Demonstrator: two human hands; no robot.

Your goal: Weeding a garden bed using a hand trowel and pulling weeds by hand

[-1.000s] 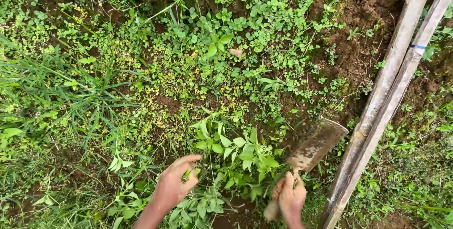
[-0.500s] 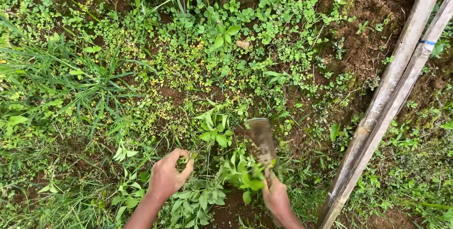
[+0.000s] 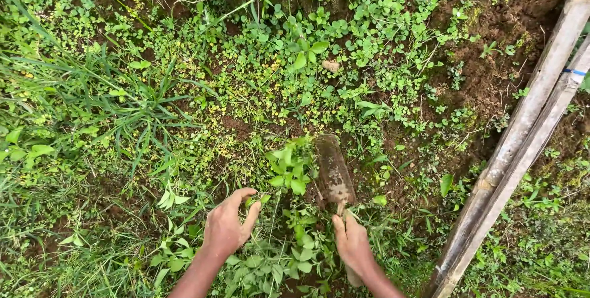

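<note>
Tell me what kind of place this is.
Probably a garden or farm plot outdoors: bare brown soil, low weeds and grass all over, bamboo poles alongside, and a muddy digging blade in the right hand.

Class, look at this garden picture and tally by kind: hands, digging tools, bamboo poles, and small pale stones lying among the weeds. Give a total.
Hands: 2, the left hand gripping leafy weeds and the right hand on the tool
Digging tools: 1, a muddy flat blade
Bamboo poles: 2
Pale stones: 1
Total: 6
</note>
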